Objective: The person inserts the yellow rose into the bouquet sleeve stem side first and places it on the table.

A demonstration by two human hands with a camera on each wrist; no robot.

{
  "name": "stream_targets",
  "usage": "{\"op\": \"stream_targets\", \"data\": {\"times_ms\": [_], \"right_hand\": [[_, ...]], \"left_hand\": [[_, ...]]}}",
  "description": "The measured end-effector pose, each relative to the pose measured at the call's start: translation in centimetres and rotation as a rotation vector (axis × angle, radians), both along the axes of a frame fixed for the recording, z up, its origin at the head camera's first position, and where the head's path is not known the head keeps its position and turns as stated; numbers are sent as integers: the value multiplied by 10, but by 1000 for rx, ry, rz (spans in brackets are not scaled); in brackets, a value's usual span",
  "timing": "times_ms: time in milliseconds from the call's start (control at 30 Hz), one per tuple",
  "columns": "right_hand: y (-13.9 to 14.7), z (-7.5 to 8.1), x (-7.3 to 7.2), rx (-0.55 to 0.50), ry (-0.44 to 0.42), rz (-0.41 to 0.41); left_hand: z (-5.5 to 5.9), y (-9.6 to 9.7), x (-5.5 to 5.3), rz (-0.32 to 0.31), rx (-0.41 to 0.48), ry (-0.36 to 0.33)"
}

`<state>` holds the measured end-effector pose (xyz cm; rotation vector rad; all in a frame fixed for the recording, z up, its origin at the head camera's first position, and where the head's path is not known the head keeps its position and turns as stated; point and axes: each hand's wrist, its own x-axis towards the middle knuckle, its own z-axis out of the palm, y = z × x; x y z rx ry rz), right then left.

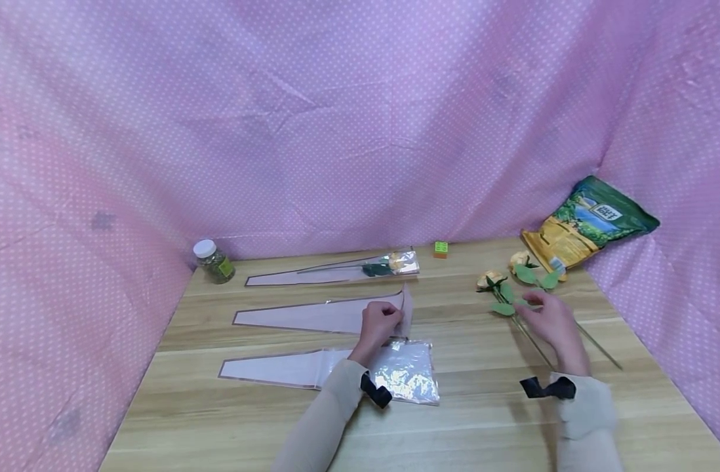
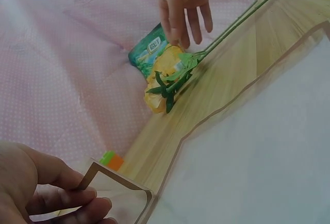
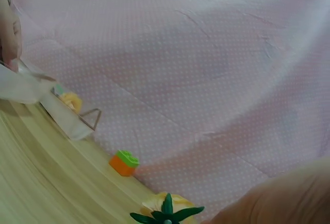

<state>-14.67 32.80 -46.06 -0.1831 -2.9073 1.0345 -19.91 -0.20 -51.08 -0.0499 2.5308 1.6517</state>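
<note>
My left hand point(image 1: 379, 326) pinches the wide end of the middle flower sleeve point(image 1: 307, 317), and that end stands raised off the table. In the left wrist view, thumb and fingers hold its brown-bordered corner point(image 2: 135, 187). My right hand point(image 1: 550, 324) hovers over two artificial yellow roses on the right, fingers pointing down, loosely spread. The nearer rose point(image 1: 488, 280) lies with its leafy stem slanting toward me; the farther rose point(image 1: 520, 260) lies beside the bag. In the right wrist view only part of the right hand point(image 3: 281, 201) shows, beside a rose's green sepals point(image 3: 167, 214).
Behind the middle sleeve lies another sleeve point(image 1: 330, 275) holding a yellow rose. Nearer me is a stack of clear sleeves point(image 1: 407, 373). A white-lidded jar point(image 1: 215, 262) stands back left, a green-orange block point(image 1: 440, 250) at the back, a green-yellow bag point(image 1: 590, 226) back right.
</note>
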Motion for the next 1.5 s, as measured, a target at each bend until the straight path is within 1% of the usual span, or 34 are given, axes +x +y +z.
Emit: {"op": "stream_targets", "data": {"times_ms": [200, 267, 333, 433, 700, 1200, 1367, 1500], "right_hand": [[13, -6, 1, 79, -118, 32], [16, -9, 0, 106, -141, 48], [18, -13, -1, 126, -147, 61], [18, -17, -2, 138, -148, 61], [14, -15, 0, 136, -195, 55], [10, -14, 1, 162, -221, 67], [9, -11, 2, 171, -196, 80], [11, -8, 2, 170, -167, 96]], "left_hand": [[1, 0, 0, 1, -8, -1], [1, 0, 0, 0, -10, -5], [1, 0, 0, 0, -5, -5], [2, -1, 1, -2, 3, -5], [-1, -2, 1, -6, 23, 40], [-1, -1, 1, -14, 17, 52], [0, -1, 1, -11, 21, 38], [0, -2, 2, -13, 19, 46]]}}
